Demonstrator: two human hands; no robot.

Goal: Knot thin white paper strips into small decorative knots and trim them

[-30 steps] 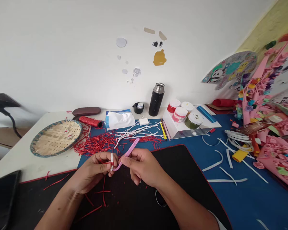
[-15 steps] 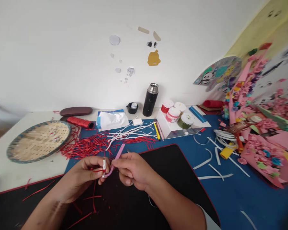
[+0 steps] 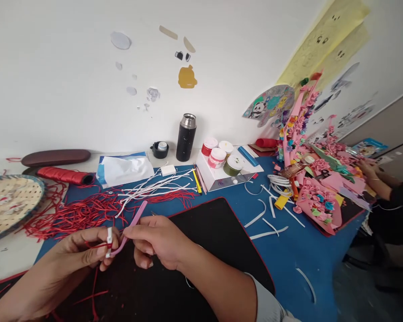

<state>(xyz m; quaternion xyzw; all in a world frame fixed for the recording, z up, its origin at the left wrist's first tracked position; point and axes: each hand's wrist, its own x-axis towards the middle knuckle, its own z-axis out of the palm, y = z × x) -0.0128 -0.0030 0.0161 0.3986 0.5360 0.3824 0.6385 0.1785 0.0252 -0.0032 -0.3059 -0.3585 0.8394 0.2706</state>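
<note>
My left hand (image 3: 82, 252) is closed, its thumb and fingers pinching a small white strip (image 3: 109, 239) with red cord (image 3: 97, 245) wound across it. In my right hand (image 3: 163, 243) the thumb and forefinger are pinched on a slim, curved pink-purple strip (image 3: 138, 215). That strip's lower end meets the white strip by my left fingertips; how they are joined is too small to tell. Both hands are above a black mat (image 3: 215, 237) with red edging. Loose red cord pieces (image 3: 93, 295) lie on the mat below my left hand.
Behind my hands are a heap of red cords (image 3: 77, 212), white cords (image 3: 154, 188), a red spool (image 3: 63, 174) and a woven tray (image 3: 16, 197). Farther back stand a black flask (image 3: 186, 138) and paint jars (image 3: 234, 164). Pink paper flowers (image 3: 319, 201) and another person's hands (image 3: 369, 172) are at right.
My view has swung to the right, so the table things sit farther left and another person's arm has come into sight. Both hands keep their pinch on the strips.
</note>
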